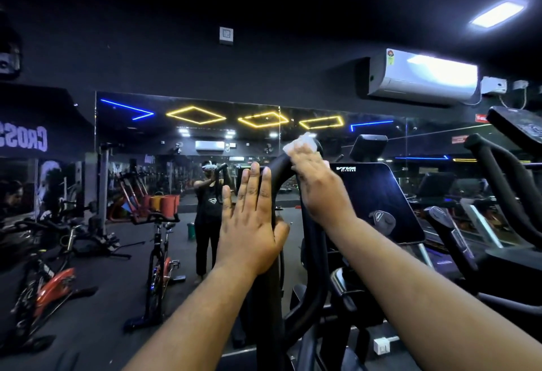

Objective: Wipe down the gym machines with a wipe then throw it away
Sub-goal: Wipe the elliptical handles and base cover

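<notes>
left hand (249, 224): fingers straight and together, flat against the left side of the handlebar (277, 171), thumb hooked round the bar; bracing, not gripping.
right hand (316, 185): fingers curled over the wipe, pressing it onto the top bend of the handlebar.
wipe (302, 143): white, crumpled, bunched at the handlebar's upper curve, sticking out past the fingertips.
step: wiping stage, judged midway on this machine's handle; throw-away not yet due.
next move: probably slide wipe down along the bar toward the near end, left hand steadying; needs keeping pressure round the curved tube so wipe does not slip off.
console (378, 197): dark tilted screen just right of the handlebar, behind the right wrist; likely next surface to wipe.
in the way: neighbouring machine's black arms (504, 183) at right edge, close to the right elbow.
spin bike (159, 256): on floor at left, well apart.
mirror wall (187, 147): far side, reflects person, headset, neon ceiling lights.
air conditioner (422, 75): white, high on the wall, upper right.
bin: possible green one in mirror reflection, too small to tell.
</notes>
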Motion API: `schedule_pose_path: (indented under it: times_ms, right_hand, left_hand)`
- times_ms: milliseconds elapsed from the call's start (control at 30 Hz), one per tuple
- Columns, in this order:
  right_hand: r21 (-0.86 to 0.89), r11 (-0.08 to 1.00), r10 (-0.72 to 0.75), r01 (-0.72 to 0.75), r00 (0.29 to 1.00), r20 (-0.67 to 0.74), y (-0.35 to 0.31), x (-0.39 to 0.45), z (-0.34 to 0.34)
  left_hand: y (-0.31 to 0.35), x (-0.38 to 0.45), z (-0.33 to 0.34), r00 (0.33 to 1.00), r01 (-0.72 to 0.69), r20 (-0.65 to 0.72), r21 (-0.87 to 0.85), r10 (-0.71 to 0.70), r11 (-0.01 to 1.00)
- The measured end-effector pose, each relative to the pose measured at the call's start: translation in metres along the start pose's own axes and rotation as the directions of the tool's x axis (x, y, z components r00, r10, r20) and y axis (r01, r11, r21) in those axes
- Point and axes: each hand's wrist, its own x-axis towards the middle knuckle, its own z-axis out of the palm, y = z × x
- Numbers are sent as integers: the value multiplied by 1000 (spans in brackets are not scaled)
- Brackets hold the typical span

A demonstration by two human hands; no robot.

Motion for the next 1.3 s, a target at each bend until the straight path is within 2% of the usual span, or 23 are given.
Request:
schedule_pose_path:
  times_ms: [133,200,233,300,367,467,567,700,767,800,900,933,1067,1300]
  right_hand:
    - [21,967,-255,254,960,120,-10,-8,0]
    - [-59,945,-314,321,944,102,3,-2,-10]
    - [-81,956,-278,282,959,55,12,2,-13]
    - [-61,994,-89,87,996,-26,18,11,-15]
    - [-60,998,-3,2,1000,-10,5,15,-7]
    - [53,997,-50,48,998,34,-23,2,8]
    - [137,968,-228,212,966,118,-47,-21,19]
    - [253,932,-315,261,928,201,-55,-44,13]
    - [215,914,-384,345,906,177,-45,-37,-3]
    - [173,922,-368,347,923,113,-39,-29,-9]
    - [77,975,-197,209,971,-135,-14,3,-19]
    - [36,984,-167,175,974,-155,-5,10,-17]
    - [-91,975,-191,200,977,99,22,1,-4]
    - [-235,947,-200,221,974,111,22,-67,-7]
  left_hand:
    - [-7,-25,5,999,-41,-10,92,42,995]
    - [-13,-44,14,998,-51,-36,122,55,991]
    - [-16,-50,18,997,-50,-42,138,57,989]
    - [-17,-56,22,998,-41,-45,168,50,985]
    - [-16,-56,22,998,-29,-48,186,39,982]
    - [-17,-56,19,998,-37,-32,206,44,978]
    - [-18,-60,14,998,-30,-50,185,40,982]
    - [-16,-76,11,998,-50,-23,170,55,984]
    - [-18,-79,7,999,-38,5,156,38,987]
    - [-19,-79,6,999,-37,33,148,32,988]
    - [-20,-73,6,997,-76,42,180,70,981]
    - [-19,-71,8,995,-95,49,187,87,978]
    - [-21,-69,16,991,-127,62,178,118,976]
    - [-23,-67,17,992,-117,72,137,108,984]
